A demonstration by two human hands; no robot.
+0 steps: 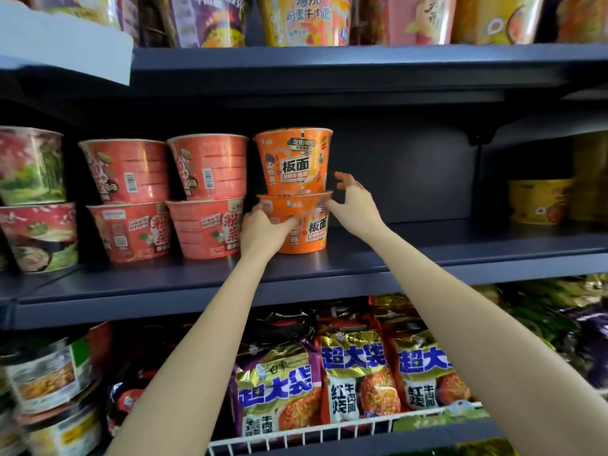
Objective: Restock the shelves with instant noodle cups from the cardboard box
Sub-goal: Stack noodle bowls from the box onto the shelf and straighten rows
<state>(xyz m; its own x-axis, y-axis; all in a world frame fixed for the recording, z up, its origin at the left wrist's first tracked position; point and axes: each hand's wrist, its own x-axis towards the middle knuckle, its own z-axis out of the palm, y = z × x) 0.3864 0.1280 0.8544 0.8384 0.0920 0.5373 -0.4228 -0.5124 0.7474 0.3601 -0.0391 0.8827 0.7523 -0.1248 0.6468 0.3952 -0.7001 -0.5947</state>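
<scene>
Two orange noodle cups stand stacked on the middle shelf [427,255]. The upper orange cup [294,159] sits on the lid of the lower orange cup [309,232]. My left hand [263,230] grips the lower cup's left side, fingers curled across its front. My right hand [353,202] is at the right of the stack, a fingertip touching the lower cup's rim and the other fingers spread and loosely bent beside the upper cup. The cardboard box is out of view.
Red noodle cups [210,195] stand stacked two high just left of the orange stack, with more cups [33,199] further left. A yellow cup [539,200] sits far right. Cups fill the shelf above; noodle bags [358,376] fill a wire basket below.
</scene>
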